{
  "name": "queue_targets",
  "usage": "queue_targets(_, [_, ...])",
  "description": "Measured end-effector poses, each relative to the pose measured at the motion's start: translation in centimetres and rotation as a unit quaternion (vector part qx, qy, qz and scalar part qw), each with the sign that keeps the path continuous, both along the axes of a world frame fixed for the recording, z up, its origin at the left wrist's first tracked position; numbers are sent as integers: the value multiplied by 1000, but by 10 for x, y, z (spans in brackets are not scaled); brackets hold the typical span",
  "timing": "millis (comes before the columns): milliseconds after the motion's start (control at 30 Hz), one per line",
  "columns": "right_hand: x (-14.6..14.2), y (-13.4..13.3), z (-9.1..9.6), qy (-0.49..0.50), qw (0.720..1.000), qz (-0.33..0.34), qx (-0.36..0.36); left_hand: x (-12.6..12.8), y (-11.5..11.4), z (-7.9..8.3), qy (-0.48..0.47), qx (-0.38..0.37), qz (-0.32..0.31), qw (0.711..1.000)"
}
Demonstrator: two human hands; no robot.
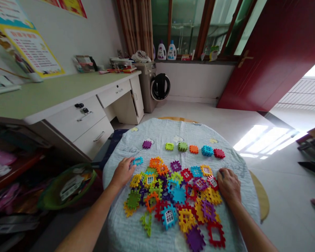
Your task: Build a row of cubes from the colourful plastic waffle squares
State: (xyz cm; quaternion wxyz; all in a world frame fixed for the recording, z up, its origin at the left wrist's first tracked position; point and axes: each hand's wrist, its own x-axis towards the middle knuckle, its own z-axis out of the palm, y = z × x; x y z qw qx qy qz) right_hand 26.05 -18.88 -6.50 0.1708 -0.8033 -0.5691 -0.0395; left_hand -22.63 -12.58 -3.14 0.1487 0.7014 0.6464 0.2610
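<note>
A heap of coloured plastic waffle blocks [173, 199] lies on a round table under a pale blue cloth [162, 136]. My left hand [124, 171] rests at the heap's left edge, fingers curled around a small blue block [138, 161]. At the heap's right edge my right hand [229, 184] lies knuckles up, its fingers bent down onto the blocks near a red window piece [212, 181]; whether it holds anything is hidden. Beyond the heap runs a row of single blocks: purple [147, 144], green [182, 146], orange [193, 149], blue [207, 151], red [219, 153].
A long desk with drawers [89, 119] stands to the left, a washing machine [157, 87] behind it. A green basket [65, 185] sits on the floor by the table's left side. A red door [275, 52] is open at the right.
</note>
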Motion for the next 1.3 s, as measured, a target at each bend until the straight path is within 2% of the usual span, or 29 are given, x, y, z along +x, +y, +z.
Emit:
queue_targets(133, [1, 0, -1, -6, 1000, 2, 1, 13, -18, 1, 6, 49, -16, 999])
queue_targets(300, [2, 1, -4, -17, 1000, 2, -12, 17, -38, -6, -1, 17, -51, 999])
queue_targets(500, [1, 2, -2, -25, 1000, 3, -13, 16, -44, -13, -9, 4, -52, 999])
queue_targets(600, [0, 2, -1, -26, 1000, 2, -15, 20, -43, -9, 2, 14, -27, 1000])
queue_targets(733, [-3, 2, 2, -23, 999, -6, -21, 41, -35, 11, 13, 56, 5, 998])
queue_targets(800, [-4, 2, 3, -21, 999, -10, -22, 62, -31, 23, 10, 59, -36, 998])
queue_targets(900, [-5, 2, 4, -17, 999, -17, -25, 96, -25, 33, 21, 7, -159, 987])
queue_targets(967, [-6, 2, 5, -13, 999, -21, -29, 115, -21, 33, 49, -40, -198, 978])
queue_targets(1033, [-6, 2, 5, -11, 999, -20, -30, 126, -18, 30, 65, -73, -207, 973])
queue_targets(1167, [-5, 2, 5, -11, 999, -21, -29, 127, -9, 24, 34, -81, -184, 979])
queue_targets(1300, [-5, 3, 5, -10, 999, -22, -32, 114, 0, 24, -7, -88, -120, 989])
